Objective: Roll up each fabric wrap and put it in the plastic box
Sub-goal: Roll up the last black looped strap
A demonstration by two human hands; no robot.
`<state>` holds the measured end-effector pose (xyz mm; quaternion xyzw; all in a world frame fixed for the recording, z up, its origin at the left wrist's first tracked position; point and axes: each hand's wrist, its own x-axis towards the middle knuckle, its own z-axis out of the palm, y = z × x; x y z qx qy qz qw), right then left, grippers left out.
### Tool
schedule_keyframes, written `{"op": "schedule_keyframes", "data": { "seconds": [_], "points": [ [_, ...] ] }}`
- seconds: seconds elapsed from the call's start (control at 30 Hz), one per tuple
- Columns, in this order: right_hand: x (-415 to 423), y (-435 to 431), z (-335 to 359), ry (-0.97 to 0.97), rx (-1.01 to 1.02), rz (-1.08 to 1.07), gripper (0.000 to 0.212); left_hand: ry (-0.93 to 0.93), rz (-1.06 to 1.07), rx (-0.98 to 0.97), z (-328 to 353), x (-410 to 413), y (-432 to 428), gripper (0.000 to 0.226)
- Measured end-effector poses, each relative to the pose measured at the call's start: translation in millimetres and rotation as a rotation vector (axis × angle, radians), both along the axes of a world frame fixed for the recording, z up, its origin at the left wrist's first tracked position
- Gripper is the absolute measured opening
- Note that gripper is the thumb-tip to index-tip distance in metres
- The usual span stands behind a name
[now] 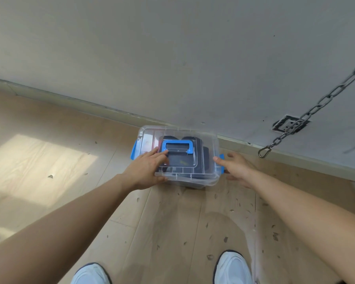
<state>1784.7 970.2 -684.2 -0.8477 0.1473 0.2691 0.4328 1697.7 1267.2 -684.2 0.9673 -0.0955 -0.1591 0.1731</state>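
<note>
Scuffed cardboard covers the floor point(172, 222) by a grey wall point(172, 58). The clear box point(193, 183) sits there, lidded, dark wraps point(206, 158) inside, perhaps rolled. Your left hand point(146, 171) lies flat on the lid point(150, 136); your right hand point(238, 167), fingers point(231, 155) spread, is beside the blue latch point(221, 156).

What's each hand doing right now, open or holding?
Left hand: open, fingers flat on the box lid.
Right hand: open, holding nothing, by the blue latch.

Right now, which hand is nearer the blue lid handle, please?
Left. The left hand touches the blue handle; the right hand is beside the right latch.
</note>
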Motion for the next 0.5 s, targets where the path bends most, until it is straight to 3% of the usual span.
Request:
{"op": "schedule_keyframes", "data": {
  "seconds": [0.1, 0.4, 0.5],
  "points": [
    [3, -2, -8, 0.096, 0.176, -0.048, 0.062, 0.010, -0.017, 0.017, 2, 8, 0, 0.069],
    [5, -10, -26, 0.112, 0.249, -0.074, 0.068, -0.048, -0.097, 0.261, -1, 24, -15, 0.092],
    [7, -10, -28, 0.130, 0.278, -0.082, 0.059, -0.045, -0.092, 0.306, -3, 26, -17, 0.091]
  ]
}}
